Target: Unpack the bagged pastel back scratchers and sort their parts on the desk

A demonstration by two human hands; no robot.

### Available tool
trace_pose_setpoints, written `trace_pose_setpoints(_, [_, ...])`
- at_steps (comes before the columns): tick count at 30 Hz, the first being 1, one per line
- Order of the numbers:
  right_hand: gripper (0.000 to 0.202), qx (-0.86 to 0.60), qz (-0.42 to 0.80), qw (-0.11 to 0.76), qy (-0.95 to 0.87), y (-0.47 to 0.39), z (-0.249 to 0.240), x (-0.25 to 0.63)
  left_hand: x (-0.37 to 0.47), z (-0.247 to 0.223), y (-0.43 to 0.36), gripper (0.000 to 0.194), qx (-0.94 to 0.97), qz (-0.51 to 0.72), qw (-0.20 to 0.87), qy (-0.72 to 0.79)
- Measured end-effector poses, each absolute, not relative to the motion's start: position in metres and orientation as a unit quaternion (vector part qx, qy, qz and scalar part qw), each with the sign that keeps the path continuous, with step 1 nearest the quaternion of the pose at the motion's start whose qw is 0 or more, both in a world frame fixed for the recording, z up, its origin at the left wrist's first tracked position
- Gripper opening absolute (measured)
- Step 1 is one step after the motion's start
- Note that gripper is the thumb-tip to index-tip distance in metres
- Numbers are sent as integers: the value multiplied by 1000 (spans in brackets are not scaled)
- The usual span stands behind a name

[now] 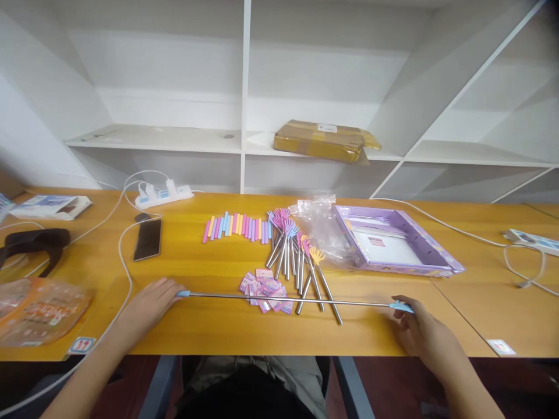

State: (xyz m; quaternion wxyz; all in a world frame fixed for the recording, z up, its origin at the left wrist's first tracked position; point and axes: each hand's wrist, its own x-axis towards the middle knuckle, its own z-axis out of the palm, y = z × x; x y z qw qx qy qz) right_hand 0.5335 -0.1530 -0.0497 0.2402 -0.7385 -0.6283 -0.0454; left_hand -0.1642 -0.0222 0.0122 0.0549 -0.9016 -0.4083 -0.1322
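Stretched out lengthwise between my two hands is a telescopic back scratcher, its thin metal rod running level above the table. My left hand grips the light blue handle end. At the other end my right hand is closed on the light blue claw-shaped head. Beneath the rod lies a heap of small pink and purple cards. Behind it, several more back scratchers with pink, purple, blue and orange hand-shaped heads lie fanned out, shafts pushed in. A row of coloured handle tubes sits to their left.
A purple open box and crumpled clear plastic bags lie right of the back scratchers. On the left are a phone, a power strip, cables and an orange plastic bag. A taped carton rests on the shelf.
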Motion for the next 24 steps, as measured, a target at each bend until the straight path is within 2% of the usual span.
trace_pose_setpoints(5, [26, -781, -24, 244, -574, -157, -59, 527, -165, 5, -25, 42, -903, -131, 49, -406])
trace_pose_setpoints(11, [37, -847, -15, 189, -497, -141, -53, 507, -161, -4, -21, 43, -904, -178, 50, -386])
trace_pose_setpoints(17, [33, -759, -36, 189, -622, -117, -42, 418, -93, -11, -38, 35, -919, -179, -2, -352])
trace_pose_setpoints(21, [43, -621, -68, 257, -738, -113, -51, 315, -22, -17, -59, 26, -918, -188, -36, -347])
trace_pose_setpoints(24, [41, -580, -90, 284, -758, -116, -59, 272, -1, -19, -62, 25, -916, -209, -23, -342])
